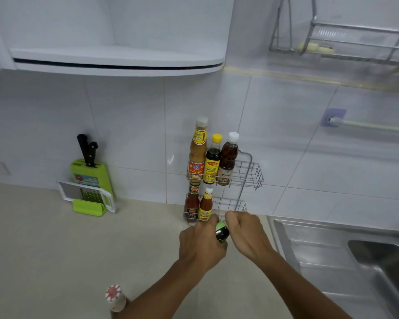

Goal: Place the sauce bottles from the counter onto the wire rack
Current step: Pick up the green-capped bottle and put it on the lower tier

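Note:
A two-tier wire rack [251, 173] hangs on the tiled wall. Its upper tier holds three bottles: a tall tan sauce bottle [197, 153], a dark bottle with a yellow cap [213, 160] and a brown bottle with a white cap [228, 160]. The lower tier holds two red sauce bottles [198, 203]. Just in front of the lower tier, a dark bottle with a green cap [222, 231] sits between my hands. My left hand [199, 245] grips it from the left. My right hand [244, 233] touches it from the right, fingers curled. Another bottle with a red-and-white cap [114, 298] stands on the counter near me.
A green knife block with a grater [90, 183] stands at the back left of the beige counter [44, 238]. A steel sink [355, 261] lies to the right. A white corner shelf [115, 58] hangs overhead, and a dish rack [355, 40] is at the upper right.

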The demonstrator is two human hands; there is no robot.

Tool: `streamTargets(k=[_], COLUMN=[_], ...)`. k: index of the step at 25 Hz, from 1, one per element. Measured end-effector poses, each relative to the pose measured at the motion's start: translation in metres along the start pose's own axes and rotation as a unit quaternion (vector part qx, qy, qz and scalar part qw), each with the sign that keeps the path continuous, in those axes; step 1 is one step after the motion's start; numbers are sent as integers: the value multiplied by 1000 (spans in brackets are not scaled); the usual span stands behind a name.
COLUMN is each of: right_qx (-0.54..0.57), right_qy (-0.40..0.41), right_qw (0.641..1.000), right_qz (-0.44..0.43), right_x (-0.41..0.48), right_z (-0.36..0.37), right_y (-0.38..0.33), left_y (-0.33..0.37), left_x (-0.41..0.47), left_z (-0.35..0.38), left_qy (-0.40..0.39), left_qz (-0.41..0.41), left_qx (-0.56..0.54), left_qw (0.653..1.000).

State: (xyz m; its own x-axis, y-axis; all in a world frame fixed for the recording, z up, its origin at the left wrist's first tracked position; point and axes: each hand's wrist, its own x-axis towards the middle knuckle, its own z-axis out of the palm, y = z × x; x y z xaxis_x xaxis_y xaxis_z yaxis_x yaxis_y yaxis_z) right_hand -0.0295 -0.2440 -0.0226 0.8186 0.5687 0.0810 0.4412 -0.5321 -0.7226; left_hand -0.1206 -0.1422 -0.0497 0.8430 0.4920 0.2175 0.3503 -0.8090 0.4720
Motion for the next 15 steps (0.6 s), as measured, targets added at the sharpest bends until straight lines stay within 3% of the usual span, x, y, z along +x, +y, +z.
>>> streamTargets(k=[3, 5, 9, 12, 15], right_qx=[214, 275, 250, 189, 137], right_qy=[-92, -122, -20, 68, 105], right_qw=[969, 950, 964, 974, 980], right_qz=[80, 90, 89, 105, 102], right_x=[1, 5, 44, 79, 113], right_z=[9, 10, 7, 18, 38], right_y=[22, 39, 72, 94, 114], left_y=[-3, -8, -45, -79, -105], left_x=[9, 15, 41, 66, 91], left_z=[7, 14, 37, 55, 78], left_qy=[-88, -148, -203, -185, -146], left_qz=[-56, -66, -112, -184, -238], left_qx=[-77, -136, -211, -219, -229], left_qw=[992, 977, 950, 940, 933])
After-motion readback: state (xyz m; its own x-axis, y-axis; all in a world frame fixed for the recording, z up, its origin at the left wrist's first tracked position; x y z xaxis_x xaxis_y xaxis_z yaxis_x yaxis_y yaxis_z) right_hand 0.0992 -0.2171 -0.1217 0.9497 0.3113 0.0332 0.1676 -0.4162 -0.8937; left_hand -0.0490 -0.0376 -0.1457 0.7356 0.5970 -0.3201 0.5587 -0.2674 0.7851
